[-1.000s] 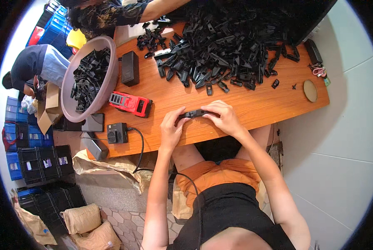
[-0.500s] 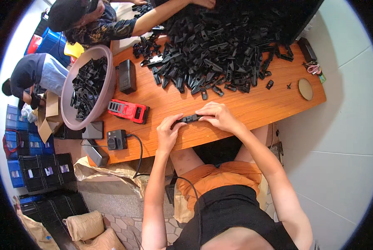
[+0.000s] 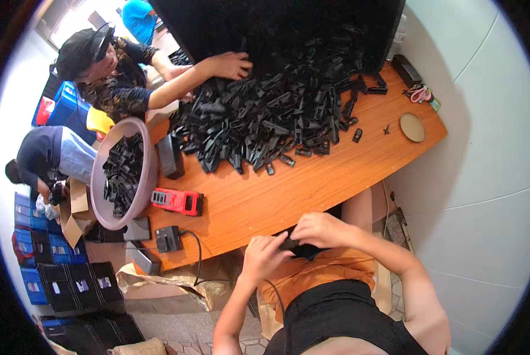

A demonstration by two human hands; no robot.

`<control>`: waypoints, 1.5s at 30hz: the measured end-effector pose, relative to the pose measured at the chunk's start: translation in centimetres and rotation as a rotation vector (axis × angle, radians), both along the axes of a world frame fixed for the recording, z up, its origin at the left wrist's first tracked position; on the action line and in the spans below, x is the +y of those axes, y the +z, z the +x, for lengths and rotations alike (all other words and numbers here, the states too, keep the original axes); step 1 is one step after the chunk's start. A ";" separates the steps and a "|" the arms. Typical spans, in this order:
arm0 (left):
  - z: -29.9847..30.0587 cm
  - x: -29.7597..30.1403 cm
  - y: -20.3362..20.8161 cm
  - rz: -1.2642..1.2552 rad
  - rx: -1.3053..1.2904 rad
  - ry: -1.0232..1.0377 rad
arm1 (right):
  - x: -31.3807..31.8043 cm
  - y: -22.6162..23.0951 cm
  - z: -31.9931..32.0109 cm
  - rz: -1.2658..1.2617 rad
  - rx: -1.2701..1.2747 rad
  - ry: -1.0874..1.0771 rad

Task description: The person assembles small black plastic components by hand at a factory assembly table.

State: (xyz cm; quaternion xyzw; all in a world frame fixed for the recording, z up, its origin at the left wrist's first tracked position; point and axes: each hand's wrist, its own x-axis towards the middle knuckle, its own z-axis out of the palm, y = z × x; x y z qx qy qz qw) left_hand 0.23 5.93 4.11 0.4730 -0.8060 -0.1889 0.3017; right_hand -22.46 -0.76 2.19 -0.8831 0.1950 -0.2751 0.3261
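Over my lap, just off the near edge of the wooden table [image 3: 265, 207], both hands come together around a small black plastic part [image 3: 289, 241]. My left hand [image 3: 266, 258] grips its left end with thumb and fingers. The other end is pinched by my right hand [image 3: 318, 229], fingers curled over it. Most of the part is hidden by the fingers, and its details are lost against the dark background. A large heap of similar black plastic parts [image 3: 265, 124] lies across the far side of the table.
A pink tub [image 3: 148, 195] of black parts stands left, beside a black box [image 3: 170, 157] and a red toy truck [image 3: 179, 202]. A small black device [image 3: 168, 239] trails a cable. Scissors [image 3: 420, 94] and a round disc [image 3: 412, 128] lie right. A co-worker's hand [image 3: 232, 65] reaches into the heap.
Both my hands have drawn back from the tabletop to above my lap, carrying the black part. The view has shifted. The co-worker's hand now rests lower on the heap.
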 end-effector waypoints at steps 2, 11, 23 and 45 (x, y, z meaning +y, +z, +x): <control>-0.9 -0.9 1.7 -0.017 -0.018 -0.030 | 1.2 -0.3 -0.7 -0.139 0.102 -0.067; -13.4 -14.4 1.0 -0.175 0.187 -0.183 | -17.5 7.3 -10.9 0.224 -0.018 -0.589; -23.3 -21.6 -4.1 0.012 0.065 -0.442 | -55.6 5.8 -21.7 -0.247 0.234 -1.470; -22.5 -21.4 -6.0 -0.046 0.006 -0.311 | -52.9 9.9 -13.6 -0.094 -0.018 -0.846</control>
